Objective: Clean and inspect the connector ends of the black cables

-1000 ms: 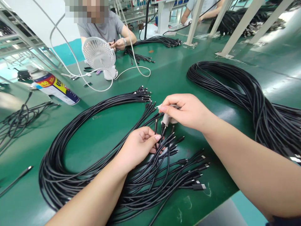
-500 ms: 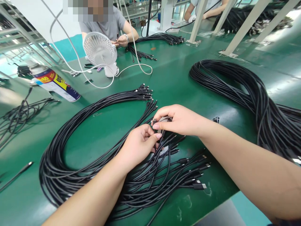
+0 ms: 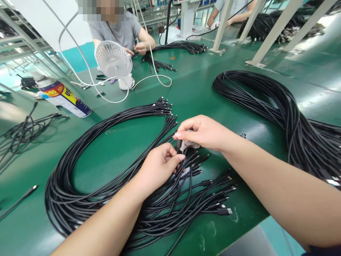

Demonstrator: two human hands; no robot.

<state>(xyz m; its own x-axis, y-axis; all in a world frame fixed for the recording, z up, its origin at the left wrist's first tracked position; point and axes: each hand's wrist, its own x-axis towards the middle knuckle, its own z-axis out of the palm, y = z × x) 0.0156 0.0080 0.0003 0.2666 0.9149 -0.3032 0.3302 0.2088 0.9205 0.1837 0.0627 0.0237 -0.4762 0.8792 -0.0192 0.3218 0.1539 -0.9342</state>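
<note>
Between thumb and fingers, my left hand [image 3: 161, 165] grips a black cable just below its plug. My right hand [image 3: 201, 131] pinches the plug end [image 3: 179, 144] of that cable from above, and a crumpled greyish cloth [image 3: 189, 145] is tucked under its fingers. The fingertips partly hide the plug. Under and around both hands lies a large looped bundle of black cables [image 3: 60, 177], with many loose connector ends [image 3: 223, 211] fanned out to the right. Another group of cable ends [image 3: 162, 106] lies beyond my left hand.
A second cable bundle [image 3: 290, 103] lies at the right. On the left are a spray can [image 3: 65, 96], tangled cables [image 3: 23, 135] and a single cable [image 3: 18, 202]. A small white fan [image 3: 114, 62] stands at the back, near a co-worker [image 3: 119, 30]. Slanted metal posts [image 3: 274, 32] rise at the back right.
My right hand's thumb and fingers have shifted to the tip of the plug, and more of the greyish cloth shows beneath them. My left hand has barely moved.
</note>
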